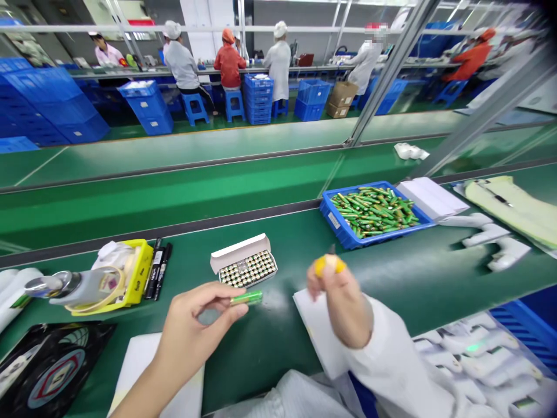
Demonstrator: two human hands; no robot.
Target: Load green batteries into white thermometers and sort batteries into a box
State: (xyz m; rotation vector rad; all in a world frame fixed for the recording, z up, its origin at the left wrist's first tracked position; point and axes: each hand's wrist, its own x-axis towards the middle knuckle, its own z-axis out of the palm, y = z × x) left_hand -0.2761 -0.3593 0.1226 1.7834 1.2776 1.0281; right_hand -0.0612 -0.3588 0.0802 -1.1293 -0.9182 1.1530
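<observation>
Between the thumb and fingers of my left hand [198,316] is a small green cylindrical battery [247,298], held over the green worktop [261,337]. Just behind it stands an open white carton [237,251] packed with upright batteries in rows, with a gap near the middle. My right hand [348,305], blurred by motion, is closed around a yellow-handled tool [329,266] with a dark tip pointing away. Its exact kind is too smeared to tell. White paper [315,328] lies under that hand.
A blue tray [348,239] of loose green batteries stands at the back right. To the left are a yellow basket [141,270], black markers [159,270] and a black fan [52,374]. White devices [478,348] fill the lower right. Co-workers [278,58] sit and stand across the room.
</observation>
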